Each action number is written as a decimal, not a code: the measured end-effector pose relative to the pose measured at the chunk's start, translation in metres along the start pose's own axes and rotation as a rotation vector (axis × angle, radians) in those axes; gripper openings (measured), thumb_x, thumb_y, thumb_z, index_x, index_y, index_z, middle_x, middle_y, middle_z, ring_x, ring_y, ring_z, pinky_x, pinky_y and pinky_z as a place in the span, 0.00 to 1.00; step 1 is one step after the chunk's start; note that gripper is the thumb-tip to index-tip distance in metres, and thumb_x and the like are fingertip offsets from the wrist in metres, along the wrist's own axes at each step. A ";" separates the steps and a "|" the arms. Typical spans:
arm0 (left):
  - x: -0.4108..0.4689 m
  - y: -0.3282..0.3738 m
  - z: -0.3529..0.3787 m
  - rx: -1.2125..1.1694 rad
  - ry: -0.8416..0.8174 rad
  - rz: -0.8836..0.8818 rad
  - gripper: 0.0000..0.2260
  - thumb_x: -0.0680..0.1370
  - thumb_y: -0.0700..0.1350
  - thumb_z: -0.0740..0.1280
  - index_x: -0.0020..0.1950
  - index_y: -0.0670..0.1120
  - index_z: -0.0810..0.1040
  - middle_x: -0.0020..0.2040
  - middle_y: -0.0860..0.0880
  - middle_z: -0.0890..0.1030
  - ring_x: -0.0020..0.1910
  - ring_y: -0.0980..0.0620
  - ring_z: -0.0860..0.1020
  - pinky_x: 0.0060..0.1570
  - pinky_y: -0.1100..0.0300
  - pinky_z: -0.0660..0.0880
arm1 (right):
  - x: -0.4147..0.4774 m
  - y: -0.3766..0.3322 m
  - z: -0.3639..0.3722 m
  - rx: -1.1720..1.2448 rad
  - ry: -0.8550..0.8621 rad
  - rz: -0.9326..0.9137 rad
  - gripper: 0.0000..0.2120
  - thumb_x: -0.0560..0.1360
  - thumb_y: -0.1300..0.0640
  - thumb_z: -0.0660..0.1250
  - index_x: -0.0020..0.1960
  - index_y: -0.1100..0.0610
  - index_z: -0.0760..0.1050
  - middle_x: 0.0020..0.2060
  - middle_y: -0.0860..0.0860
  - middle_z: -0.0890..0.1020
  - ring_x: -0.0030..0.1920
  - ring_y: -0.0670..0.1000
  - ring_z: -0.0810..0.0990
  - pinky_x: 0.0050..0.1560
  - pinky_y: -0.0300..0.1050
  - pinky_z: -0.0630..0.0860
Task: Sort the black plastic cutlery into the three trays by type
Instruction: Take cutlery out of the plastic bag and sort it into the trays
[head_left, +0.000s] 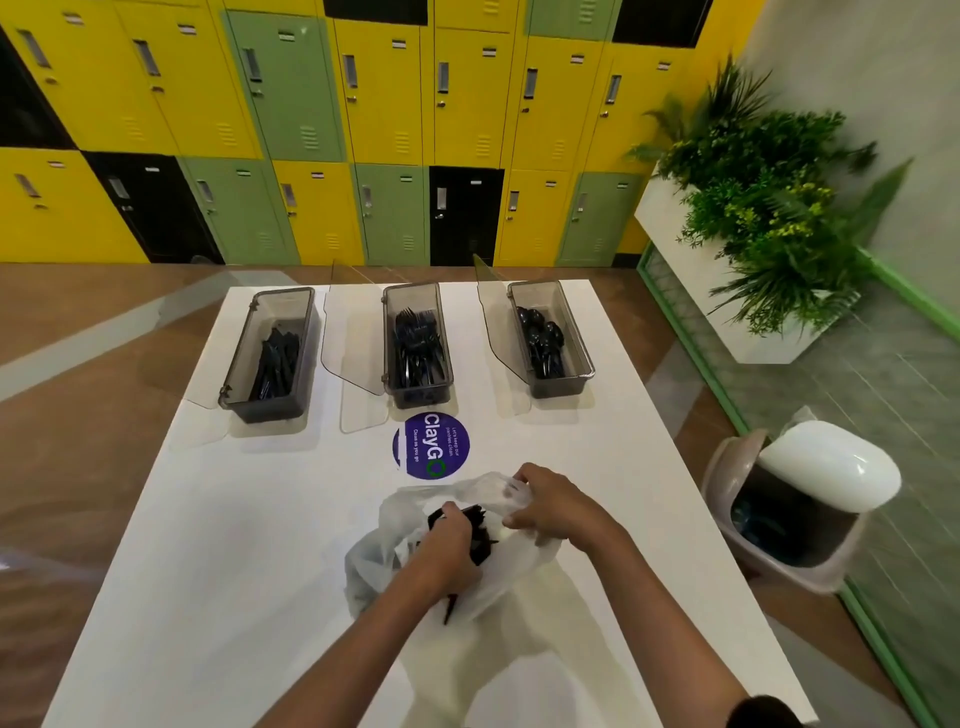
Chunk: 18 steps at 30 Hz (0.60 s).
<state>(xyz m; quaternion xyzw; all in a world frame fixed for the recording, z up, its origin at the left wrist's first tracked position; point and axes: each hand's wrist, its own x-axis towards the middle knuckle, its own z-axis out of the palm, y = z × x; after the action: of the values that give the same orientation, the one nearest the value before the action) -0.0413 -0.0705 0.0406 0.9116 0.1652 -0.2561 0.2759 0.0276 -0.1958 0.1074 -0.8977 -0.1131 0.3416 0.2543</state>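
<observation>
Nearest the camera, both hands were down in a thin white bag (384, 556) lying on the white bench (208, 571). The left hand (447, 551) was inside the bag's mouth, its fingers (448, 514) clenched round a bundle of black cutlery (480, 535), handles poking out below the wrist. The right hand (550, 504) pinched the bag's rim, fingers closed on the plastic and holding the opening wide. So there was a fistful left to sort, and how much more sat in the bag could not be told.

Just beyond the bag lay a round purple sticker (431, 446), with nothing loose on the bench around it.

Further back stood the three trays in a row, lids swung open, each already well stocked. The left tray (270, 353) held what looked like knives, the middle tray (418, 345) forks with tines showing, the right tray (550, 338) spoons, bowls plain to see. No stray type showed in any of them.

By that reckoning the sorting was well along: the trays were filled and cleanly separated, and what remained was the bundle in the left hand plus whatever the bag hid.
</observation>
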 end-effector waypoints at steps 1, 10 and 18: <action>0.003 -0.002 -0.005 0.031 0.006 -0.009 0.25 0.75 0.41 0.66 0.67 0.36 0.59 0.61 0.39 0.74 0.61 0.42 0.75 0.53 0.55 0.72 | 0.000 0.001 -0.001 0.001 -0.007 -0.006 0.20 0.74 0.58 0.70 0.62 0.59 0.69 0.58 0.56 0.75 0.39 0.50 0.74 0.31 0.36 0.69; 0.021 -0.020 -0.003 0.322 0.100 0.045 0.18 0.78 0.39 0.61 0.68 0.41 0.63 0.69 0.41 0.63 0.67 0.43 0.68 0.62 0.53 0.69 | -0.002 0.005 -0.001 -0.025 -0.045 -0.047 0.21 0.74 0.55 0.71 0.64 0.58 0.70 0.63 0.56 0.74 0.53 0.53 0.74 0.47 0.41 0.69; 0.021 -0.033 0.021 0.336 0.159 0.110 0.27 0.76 0.42 0.64 0.72 0.41 0.57 0.69 0.43 0.63 0.66 0.46 0.69 0.58 0.56 0.72 | -0.002 0.009 0.002 -0.035 -0.046 -0.048 0.21 0.74 0.56 0.70 0.64 0.59 0.70 0.63 0.55 0.74 0.51 0.50 0.71 0.47 0.41 0.67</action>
<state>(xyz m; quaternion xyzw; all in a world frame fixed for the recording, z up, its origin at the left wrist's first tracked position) -0.0466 -0.0533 -0.0001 0.9698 0.0914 -0.1916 0.1197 0.0251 -0.2032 0.1026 -0.8909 -0.1465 0.3540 0.2439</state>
